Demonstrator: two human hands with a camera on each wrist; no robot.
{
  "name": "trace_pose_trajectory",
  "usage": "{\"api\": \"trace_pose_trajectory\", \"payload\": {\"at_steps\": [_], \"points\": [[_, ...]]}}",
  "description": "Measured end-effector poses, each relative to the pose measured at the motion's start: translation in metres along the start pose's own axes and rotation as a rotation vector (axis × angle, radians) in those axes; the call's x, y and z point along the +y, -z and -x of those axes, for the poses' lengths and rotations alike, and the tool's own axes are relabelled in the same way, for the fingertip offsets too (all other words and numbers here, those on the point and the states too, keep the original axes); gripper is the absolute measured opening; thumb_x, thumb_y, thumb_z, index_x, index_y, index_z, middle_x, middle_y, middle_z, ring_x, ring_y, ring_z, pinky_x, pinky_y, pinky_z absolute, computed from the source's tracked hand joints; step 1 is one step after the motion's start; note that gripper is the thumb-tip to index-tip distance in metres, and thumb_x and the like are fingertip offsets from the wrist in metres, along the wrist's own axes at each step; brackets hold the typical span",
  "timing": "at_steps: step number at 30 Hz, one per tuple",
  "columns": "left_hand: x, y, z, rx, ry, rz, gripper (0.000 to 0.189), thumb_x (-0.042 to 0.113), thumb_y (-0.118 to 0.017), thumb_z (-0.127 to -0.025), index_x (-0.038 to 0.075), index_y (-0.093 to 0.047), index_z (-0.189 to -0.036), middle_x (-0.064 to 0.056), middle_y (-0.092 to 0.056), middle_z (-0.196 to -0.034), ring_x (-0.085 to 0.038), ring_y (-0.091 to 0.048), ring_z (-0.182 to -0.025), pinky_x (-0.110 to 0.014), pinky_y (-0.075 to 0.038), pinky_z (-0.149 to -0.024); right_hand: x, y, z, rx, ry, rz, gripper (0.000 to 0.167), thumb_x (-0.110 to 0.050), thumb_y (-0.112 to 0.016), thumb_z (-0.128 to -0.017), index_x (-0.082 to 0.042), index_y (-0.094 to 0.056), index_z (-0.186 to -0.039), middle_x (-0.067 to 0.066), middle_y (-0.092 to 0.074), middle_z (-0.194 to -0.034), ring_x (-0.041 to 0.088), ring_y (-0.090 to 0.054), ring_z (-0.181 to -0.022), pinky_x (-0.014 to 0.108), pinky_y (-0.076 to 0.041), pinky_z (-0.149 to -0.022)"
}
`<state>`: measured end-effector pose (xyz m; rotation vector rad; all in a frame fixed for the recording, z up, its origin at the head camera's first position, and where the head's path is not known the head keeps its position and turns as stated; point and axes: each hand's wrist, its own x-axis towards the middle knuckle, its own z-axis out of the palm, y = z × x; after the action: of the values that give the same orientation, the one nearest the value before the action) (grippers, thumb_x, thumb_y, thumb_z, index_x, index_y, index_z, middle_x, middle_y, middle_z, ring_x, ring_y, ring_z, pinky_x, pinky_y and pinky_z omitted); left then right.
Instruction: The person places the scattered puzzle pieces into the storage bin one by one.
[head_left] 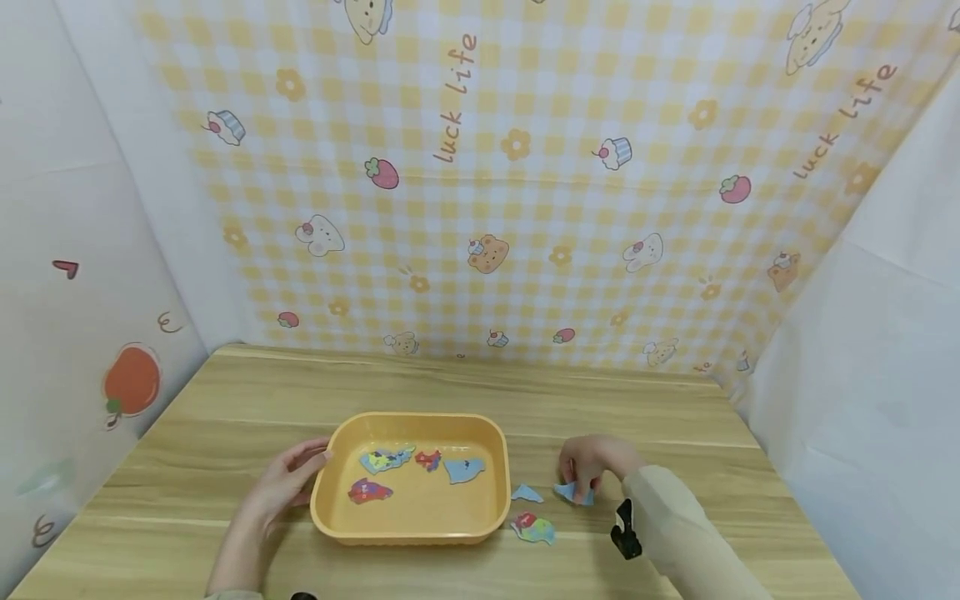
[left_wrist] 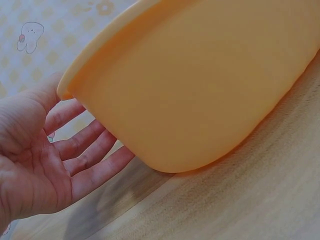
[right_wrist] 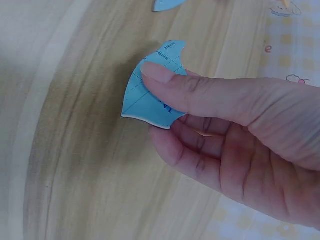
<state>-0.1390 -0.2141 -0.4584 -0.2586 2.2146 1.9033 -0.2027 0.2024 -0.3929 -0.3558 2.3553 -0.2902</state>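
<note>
My right hand [head_left: 588,467] is just right of the yellow tray [head_left: 412,537], low over the table. In the right wrist view its thumb and fingers pinch a thin blue puzzle piece [right_wrist: 150,95] with printed lines and curved edges. The left hand [head_left: 281,483] is at the tray's left side. In the left wrist view, the left hand's fingers [left_wrist: 95,172] reach out nearly straight to the tray's outer wall, and part of the thumb is hidden by the rim. Inside the tray lie a blue piece [head_left: 465,471], a blue-yellow piece [head_left: 386,460] and two reddish pieces [head_left: 369,491].
Between the tray and my right hand, a small blue piece [head_left: 527,493] and a red, yellow and green piece [head_left: 534,528] lie on the wooden table [head_left: 600,408]. Behind the table hangs a checked yellow curtain [head_left: 525,208], with pale cloth at both sides.
</note>
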Motion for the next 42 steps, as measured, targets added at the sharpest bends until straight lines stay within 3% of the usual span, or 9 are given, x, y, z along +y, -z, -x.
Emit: {"api": "trace_pose_trajectory", "payload": {"at_steps": [11, 25, 42], "points": [[-0.002, 0.0, 0.0, 0.005, 0.012, -0.013, 0.059, 0.032, -0.053, -0.092, 0.0, -0.033, -0.138, -0.027, -0.033, -0.142, -0.018, -0.061, -0.099, -0.037, -0.056, -0.081, -0.002, 0.01, -0.001, -0.025, 0.006, -0.001, 0.017, 0.006, -0.07, -0.074, -0.006, -0.059, -0.078, 0.001, -0.056, -0.076, 0.012, -0.052, -0.059, 0.024, -0.052, -0.058], [-0.003, 0.0, -0.001, 0.011, 0.014, -0.002, 0.059, 0.032, -0.054, -0.091, 0.0, -0.034, -0.137, -0.027, -0.034, -0.141, -0.016, -0.061, -0.096, -0.036, -0.057, -0.079, -0.003, 0.018, 0.001, 0.001, 0.018, -0.037, 0.018, 0.009, -0.066, -0.076, -0.005, -0.057, -0.082, 0.004, -0.055, -0.079, 0.016, -0.058, -0.065, 0.03, -0.057, -0.065], [-0.002, 0.0, -0.002, 0.012, 0.024, 0.004, 0.059, 0.031, -0.054, -0.092, 0.0, -0.033, -0.137, -0.027, -0.036, -0.14, -0.014, -0.061, -0.096, -0.035, -0.057, -0.08, -0.012, 0.026, 0.0, 0.034, 0.065, -0.065, 0.018, 0.01, -0.065, -0.076, -0.004, -0.055, -0.083, 0.005, -0.053, -0.08, 0.015, -0.053, -0.068, 0.03, -0.056, -0.065]]}}
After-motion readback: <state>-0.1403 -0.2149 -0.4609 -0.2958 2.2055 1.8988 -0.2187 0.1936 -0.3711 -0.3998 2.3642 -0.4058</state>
